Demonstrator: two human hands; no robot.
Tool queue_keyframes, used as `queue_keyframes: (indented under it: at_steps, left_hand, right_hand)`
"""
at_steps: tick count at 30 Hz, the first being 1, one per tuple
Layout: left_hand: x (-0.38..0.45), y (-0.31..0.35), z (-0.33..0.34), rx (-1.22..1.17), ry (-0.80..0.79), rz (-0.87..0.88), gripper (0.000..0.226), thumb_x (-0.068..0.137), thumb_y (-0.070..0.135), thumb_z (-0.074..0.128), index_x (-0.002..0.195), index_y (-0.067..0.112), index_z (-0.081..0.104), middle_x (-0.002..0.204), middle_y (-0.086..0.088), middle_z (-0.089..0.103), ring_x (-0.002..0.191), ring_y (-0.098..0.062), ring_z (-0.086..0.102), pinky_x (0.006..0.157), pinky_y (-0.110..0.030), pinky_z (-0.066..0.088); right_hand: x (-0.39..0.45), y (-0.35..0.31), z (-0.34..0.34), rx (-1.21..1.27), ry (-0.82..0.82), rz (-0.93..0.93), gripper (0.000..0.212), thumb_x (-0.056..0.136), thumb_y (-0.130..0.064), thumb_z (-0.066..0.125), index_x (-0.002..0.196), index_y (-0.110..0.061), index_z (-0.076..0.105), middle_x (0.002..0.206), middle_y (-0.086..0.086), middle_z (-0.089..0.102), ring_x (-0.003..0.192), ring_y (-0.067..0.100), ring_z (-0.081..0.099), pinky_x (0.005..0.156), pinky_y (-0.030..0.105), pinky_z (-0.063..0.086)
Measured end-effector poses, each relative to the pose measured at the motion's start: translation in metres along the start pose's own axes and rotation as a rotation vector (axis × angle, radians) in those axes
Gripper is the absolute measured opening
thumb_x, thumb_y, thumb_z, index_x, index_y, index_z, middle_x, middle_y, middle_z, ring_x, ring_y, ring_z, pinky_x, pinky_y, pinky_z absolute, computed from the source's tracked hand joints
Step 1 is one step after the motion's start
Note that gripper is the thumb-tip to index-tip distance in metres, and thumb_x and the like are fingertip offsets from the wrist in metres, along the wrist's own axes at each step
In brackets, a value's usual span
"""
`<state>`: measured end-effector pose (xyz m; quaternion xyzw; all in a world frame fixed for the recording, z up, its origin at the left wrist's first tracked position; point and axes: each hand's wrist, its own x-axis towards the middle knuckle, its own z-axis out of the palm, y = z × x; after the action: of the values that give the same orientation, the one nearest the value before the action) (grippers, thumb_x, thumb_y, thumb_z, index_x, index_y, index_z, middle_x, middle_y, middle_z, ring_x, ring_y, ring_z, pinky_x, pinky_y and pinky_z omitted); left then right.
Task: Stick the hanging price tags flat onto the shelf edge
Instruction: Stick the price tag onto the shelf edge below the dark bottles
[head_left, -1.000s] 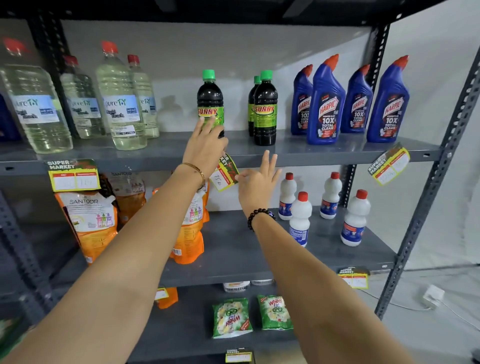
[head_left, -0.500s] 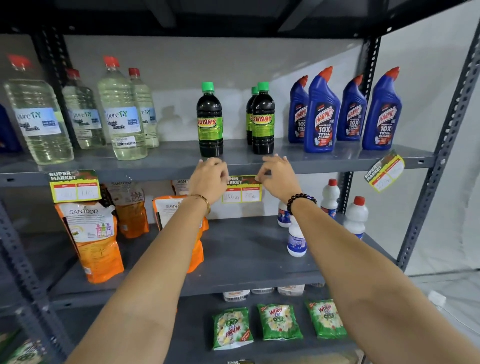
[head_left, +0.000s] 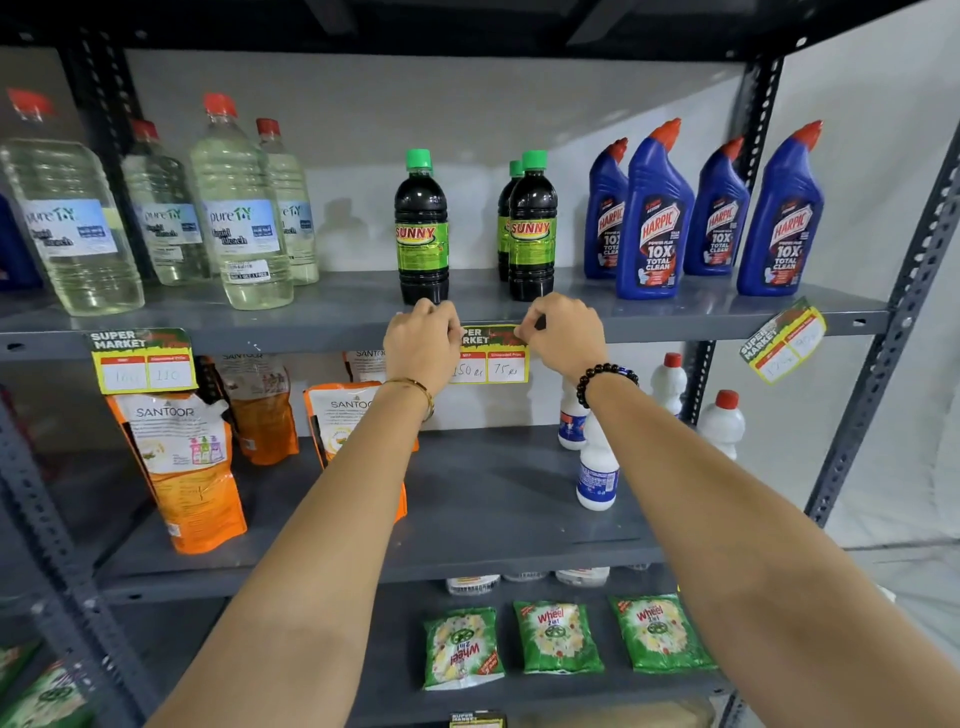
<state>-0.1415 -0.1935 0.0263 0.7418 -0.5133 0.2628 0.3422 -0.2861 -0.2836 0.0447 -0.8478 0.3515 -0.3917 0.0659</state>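
Four clear bleach bottles (head_left: 239, 208), three dark Sunny bottles (head_left: 422, 228) and four blue Harpic bottles (head_left: 654, 213) are standing on the upper shelf. Three green Wheel packets (head_left: 557, 636) are lying below, and three price tags (head_left: 493, 356) are showing along the upper shelf edge.

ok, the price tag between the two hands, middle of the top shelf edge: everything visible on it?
The middle price tag is a yellow-bordered paper or card label. Its dark green header reads "SUPER MARKET", part hidden. Two white boxes below bear handwritten "150 rs" and "75 rs". It sits level, its top against the grey shelf edge, its lower part hanging below. The left hand covers its left end; the right hand pinches its top right corner.
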Motion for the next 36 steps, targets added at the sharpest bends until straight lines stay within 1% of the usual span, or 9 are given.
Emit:
queue_keyframes:
  at_steps: [4,13,20,23,25,27,29,31,36]
  left_hand:
    - [-0.001,0.003,-0.001,0.024,0.012,0.002,0.013,0.092,0.02,0.051,0.091,0.012,0.061,0.097,-0.01,0.063,0.08,-0.031,0.06,0.078,-0.037,0.047]
    - [-0.002,0.004,-0.002,0.048,-0.027,0.008,0.014,0.094,0.021,0.048,0.095,0.011,0.058,0.1,-0.011,0.062,0.081,-0.031,0.059,0.085,-0.042,0.049]
    - [-0.001,0.005,-0.003,0.072,-0.023,0.008,0.014,0.095,0.02,0.047,0.101,0.009,0.053,0.1,-0.012,0.062,0.082,-0.033,0.06,0.083,-0.045,0.05]
    - [0.003,0.002,-0.002,0.033,0.005,-0.024,0.013,0.095,0.022,0.047,0.101,0.01,0.049,0.096,-0.011,0.064,0.082,-0.034,0.061,0.073,-0.042,0.049]
    - [0.003,0.0,0.0,0.025,-0.016,-0.023,0.023,0.094,0.033,0.05,0.104,0.013,0.05,0.099,-0.01,0.064,0.087,-0.035,0.061,0.07,-0.04,0.048]
    - [0.003,-0.001,0.001,0.073,-0.071,-0.015,0.042,0.088,0.05,0.053,0.115,0.017,0.052,0.109,-0.008,0.062,0.096,-0.036,0.059,0.072,-0.041,0.049]
    - [0.003,-0.002,0.003,0.111,-0.104,-0.016,0.052,0.083,0.055,0.056,0.122,0.02,0.054,0.117,-0.007,0.059,0.101,-0.035,0.057,0.076,-0.041,0.049]
    - [0.005,-0.002,0.005,0.089,-0.077,-0.031,0.047,0.084,0.051,0.058,0.118,0.019,0.06,0.117,-0.008,0.059,0.099,-0.033,0.059,0.079,-0.041,0.048]
    - [0.01,0.0,0.007,0.054,-0.027,-0.044,0.039,0.083,0.048,0.061,0.106,0.017,0.067,0.11,-0.008,0.061,0.089,-0.034,0.061,0.068,-0.034,0.039]
  right_hand:
    - [-0.001,-0.002,0.003,-0.011,0.026,0.02,0.013,0.083,-0.019,0.064,0.078,-0.008,0.068,0.092,0.007,0.07,0.085,0.026,0.063,0.085,0.041,0.048]
    - [-0.005,-0.002,0.005,-0.037,0.043,-0.004,0.014,0.087,-0.019,0.058,0.083,-0.007,0.064,0.096,0.009,0.069,0.084,0.027,0.063,0.084,0.041,0.048]
    - [-0.006,-0.006,0.008,-0.075,0.05,0.001,0.013,0.087,-0.016,0.055,0.086,-0.005,0.062,0.095,0.011,0.066,0.082,0.03,0.062,0.082,0.038,0.046]
    - [-0.007,-0.006,0.012,-0.09,0.062,0.004,0.016,0.087,-0.021,0.057,0.092,-0.006,0.058,0.096,0.01,0.065,0.083,0.031,0.062,0.084,0.038,0.044]
    - [-0.006,-0.006,0.015,-0.085,0.064,-0.001,0.031,0.085,-0.034,0.061,0.1,-0.008,0.052,0.098,0.009,0.065,0.085,0.029,0.062,0.088,0.041,0.043]
    - [-0.005,-0.006,0.018,-0.108,0.06,-0.004,0.046,0.083,-0.045,0.062,0.111,-0.01,0.049,0.106,0.009,0.064,0.093,0.029,0.062,0.093,0.043,0.042]
    - [-0.004,-0.007,0.022,-0.163,0.057,-0.001,0.05,0.083,-0.049,0.06,0.116,-0.012,0.052,0.112,0.01,0.061,0.101,0.031,0.059,0.096,0.044,0.04]
    - [-0.003,-0.007,0.024,-0.186,0.062,0.01,0.046,0.085,-0.049,0.058,0.112,-0.012,0.058,0.113,0.011,0.06,0.103,0.033,0.057,0.097,0.044,0.039]
    - [-0.001,-0.008,0.026,-0.196,0.086,0.028,0.041,0.086,-0.048,0.058,0.106,-0.012,0.061,0.11,0.012,0.059,0.101,0.034,0.055,0.094,0.045,0.039]
